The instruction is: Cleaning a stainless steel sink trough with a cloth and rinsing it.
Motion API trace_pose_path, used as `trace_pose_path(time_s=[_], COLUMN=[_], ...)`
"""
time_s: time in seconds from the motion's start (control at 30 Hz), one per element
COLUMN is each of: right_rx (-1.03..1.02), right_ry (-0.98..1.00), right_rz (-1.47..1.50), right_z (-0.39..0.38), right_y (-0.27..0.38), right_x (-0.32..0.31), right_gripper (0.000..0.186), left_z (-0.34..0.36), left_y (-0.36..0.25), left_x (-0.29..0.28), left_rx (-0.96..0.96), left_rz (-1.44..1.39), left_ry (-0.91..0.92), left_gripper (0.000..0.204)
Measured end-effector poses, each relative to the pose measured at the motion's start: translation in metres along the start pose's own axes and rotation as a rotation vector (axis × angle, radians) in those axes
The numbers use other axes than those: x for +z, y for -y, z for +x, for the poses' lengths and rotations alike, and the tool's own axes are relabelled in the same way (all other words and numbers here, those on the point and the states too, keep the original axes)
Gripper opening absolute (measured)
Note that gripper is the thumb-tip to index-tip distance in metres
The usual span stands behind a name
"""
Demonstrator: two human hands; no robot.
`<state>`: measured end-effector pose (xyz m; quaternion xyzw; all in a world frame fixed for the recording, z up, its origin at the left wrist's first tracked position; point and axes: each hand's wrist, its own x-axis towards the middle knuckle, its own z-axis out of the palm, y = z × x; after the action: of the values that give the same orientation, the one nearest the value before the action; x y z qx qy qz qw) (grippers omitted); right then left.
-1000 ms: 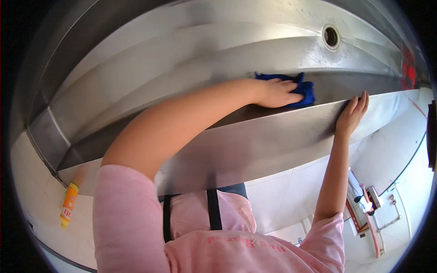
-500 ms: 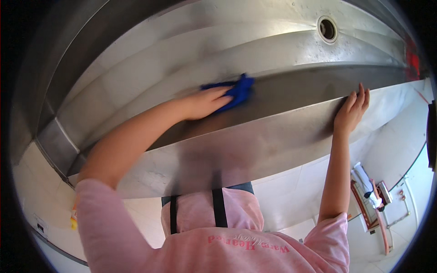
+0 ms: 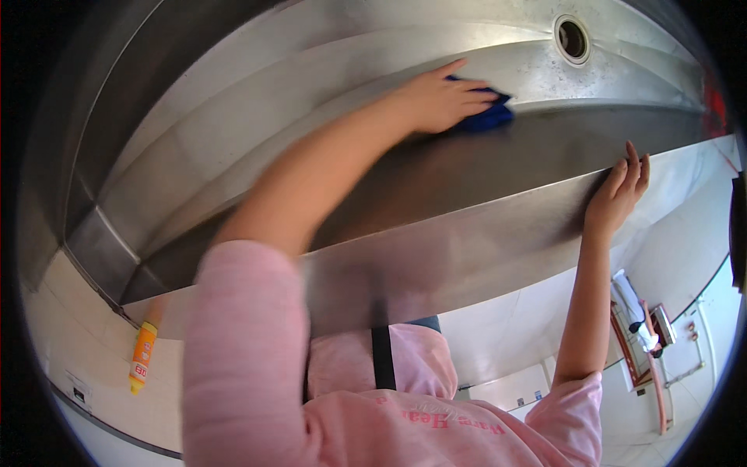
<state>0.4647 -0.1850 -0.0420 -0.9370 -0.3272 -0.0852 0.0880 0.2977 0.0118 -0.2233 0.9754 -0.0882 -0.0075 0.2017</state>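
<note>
My left hand (image 3: 442,101) lies over a dark blue cloth (image 3: 492,117), pressing it against the inside of a long stainless steel sink (image 3: 459,241). Its fingers spread across the cloth, part of which is hidden under the palm. The cloth touches where the basin floor meets the near wall. Farther right, my right hand (image 3: 611,201) rests on the sink's front rim, fingers stretched out over the edge and holding nothing. A round drain hole (image 3: 572,40) opens in the basin floor beyond the cloth.
An orange bottle with a yellow cap (image 3: 142,356) is at the lower left, beside the sink's end. Something red (image 3: 713,105) shows at the sink's right end. Another person (image 3: 640,315) stands in the background at right, near wall pipes (image 3: 686,372).
My left hand has slid the cloth right and farther away along the basin. My right hand keeps its place on the rim. The orange bottle has come into fuller view.
</note>
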Motion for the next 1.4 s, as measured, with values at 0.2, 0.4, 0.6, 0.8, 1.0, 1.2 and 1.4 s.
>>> trace_pose_path(time_s=[0.2, 0.4, 0.6, 0.8, 1.0, 1.2, 1.4], right_rx=[0.016, 0.031, 0.047, 0.039, 0.032, 0.024, 0.009], right_ry=[0.017, -0.010, -0.008, -0.026, 0.008, 0.021, 0.026], right_rz=[0.014, -0.022, -0.025, -0.036, -0.019, 0.017, -0.051], right_z=[-0.001, 0.000, -0.003, 0.000, 0.000, 0.002, 0.000], right_y=[-0.009, -0.009, -0.008, -0.011, -0.022, -0.031, -0.042], right_x=[-0.003, -0.003, 0.004, 0.003, 0.004, 0.008, 0.012], right_gripper=[0.036, 0.035, 0.035, 0.034, 0.034, 0.034, 0.036], left_z=[0.028, -0.170, -0.282, -0.129, -0.034, -0.170, -0.380], left_y=[-0.008, 0.017, -0.007, 0.011, 0.004, 0.037, 0.021], left_x=[0.013, -0.045, -0.062, -0.039, -0.013, -0.038, -0.046], left_rx=[-0.053, -0.219, -0.445, 0.069, -0.026, -0.501, -1.329], left_rz=[-0.014, 0.006, 0.082, -0.114, 0.055, 0.296, 0.292], left_ry=[-0.041, 0.249, 0.447, 0.238, 0.050, 0.166, 0.463], left_gripper=[0.045, 0.050, 0.052, 0.056, 0.049, 0.053, 0.055])
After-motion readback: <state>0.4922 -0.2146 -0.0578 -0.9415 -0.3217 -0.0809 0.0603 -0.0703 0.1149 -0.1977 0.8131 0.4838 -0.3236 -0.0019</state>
